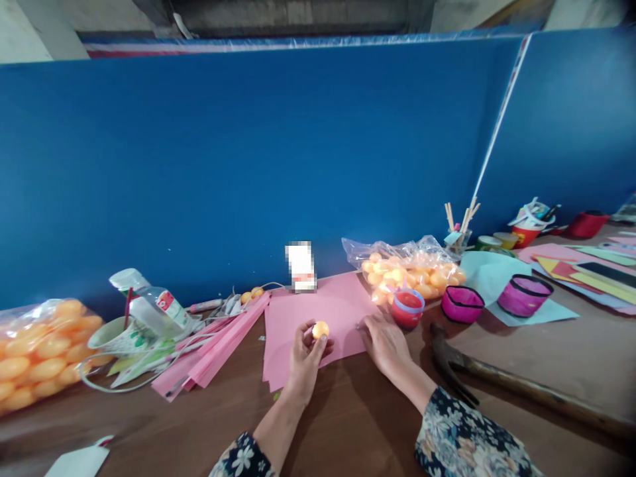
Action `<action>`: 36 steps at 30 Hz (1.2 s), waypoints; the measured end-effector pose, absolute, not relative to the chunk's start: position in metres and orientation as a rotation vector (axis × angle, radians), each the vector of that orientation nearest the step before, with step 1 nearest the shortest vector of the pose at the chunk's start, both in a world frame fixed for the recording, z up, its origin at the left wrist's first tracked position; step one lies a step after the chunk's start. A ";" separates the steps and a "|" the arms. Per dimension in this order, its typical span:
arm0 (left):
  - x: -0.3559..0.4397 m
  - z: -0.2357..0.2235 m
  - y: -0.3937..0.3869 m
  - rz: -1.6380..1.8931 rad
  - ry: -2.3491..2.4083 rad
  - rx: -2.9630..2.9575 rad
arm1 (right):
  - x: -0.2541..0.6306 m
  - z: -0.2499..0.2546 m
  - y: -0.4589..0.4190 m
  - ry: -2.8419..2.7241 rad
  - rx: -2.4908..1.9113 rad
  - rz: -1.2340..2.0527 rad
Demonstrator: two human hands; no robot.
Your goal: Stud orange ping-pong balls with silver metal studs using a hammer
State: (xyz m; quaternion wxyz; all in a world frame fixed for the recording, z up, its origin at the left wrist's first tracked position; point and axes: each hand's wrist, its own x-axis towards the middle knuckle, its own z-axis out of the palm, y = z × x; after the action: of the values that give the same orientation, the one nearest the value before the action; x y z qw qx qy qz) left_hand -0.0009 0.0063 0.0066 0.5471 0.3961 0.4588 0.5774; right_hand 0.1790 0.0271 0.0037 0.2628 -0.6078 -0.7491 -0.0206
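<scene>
An orange ping-pong ball [320, 330] is held in the curled fingers of my left hand [304, 361], above the pink paper sheets [318, 298]. My right hand [387, 344] rests at the right edge of those sheets. Its fingers are bent together around something tiny and greyish at the fingertips, too small to name. Just beyond that hand stands a red cup with a pale purple rim [408, 308]. A clear plastic bag of orange balls [412, 275] lies behind the cup.
Right of my hands lies a wooden-handled hammer [527, 391], near two magenta fabric rings [462, 303]. Pink strips [223, 344], a tilted bottle [163, 308] and another bag of balls [44, 351] are at left. A blue partition [258, 146] closes off the table's back.
</scene>
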 end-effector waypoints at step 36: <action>-0.001 0.009 0.005 1.301 0.964 1.046 | 0.150 0.008 0.015 -1.597 -1.126 0.702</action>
State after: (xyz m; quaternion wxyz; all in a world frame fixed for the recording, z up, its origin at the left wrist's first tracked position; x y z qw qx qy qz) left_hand -0.0011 0.0050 0.0089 0.5703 0.4457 0.4107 0.5544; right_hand 0.1499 0.0152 0.0080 0.5079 -0.4672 -0.6626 0.2911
